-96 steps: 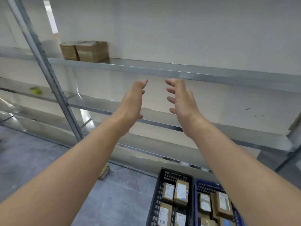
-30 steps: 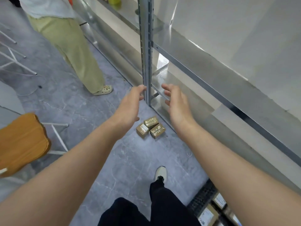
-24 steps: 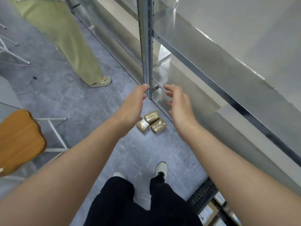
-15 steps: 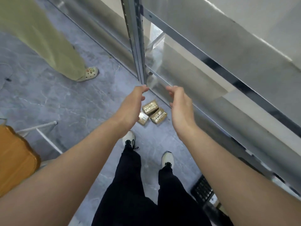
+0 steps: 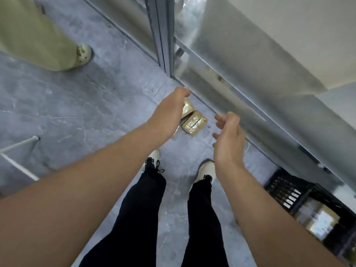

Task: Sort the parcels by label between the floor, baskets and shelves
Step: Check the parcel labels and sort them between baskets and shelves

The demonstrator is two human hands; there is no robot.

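Observation:
Small brown taped parcels (image 5: 194, 122) lie together on the grey floor beside the foot of the metal shelving (image 5: 240, 78). My left hand (image 5: 169, 112) hangs above them with relaxed fingers and hides part of the group; it holds nothing. My right hand (image 5: 228, 139) is to the right of the parcels, fingers loosely spread, also holding nothing. A black basket (image 5: 289, 191) with labelled parcels (image 5: 317, 224) stands on the floor at the lower right, blurred.
The shelf upright (image 5: 163, 35) stands just beyond the parcels. Another person's leg in green trousers and a pale shoe (image 5: 83, 54) is at the upper left. A white chair leg (image 5: 19, 145) crosses the left edge. My own feet (image 5: 205, 170) stand just behind the parcels.
My view has tilted further down and I have stepped nearer to the floor parcels. Both hands have dropped toward them and moved apart; the left now covers part of the group.

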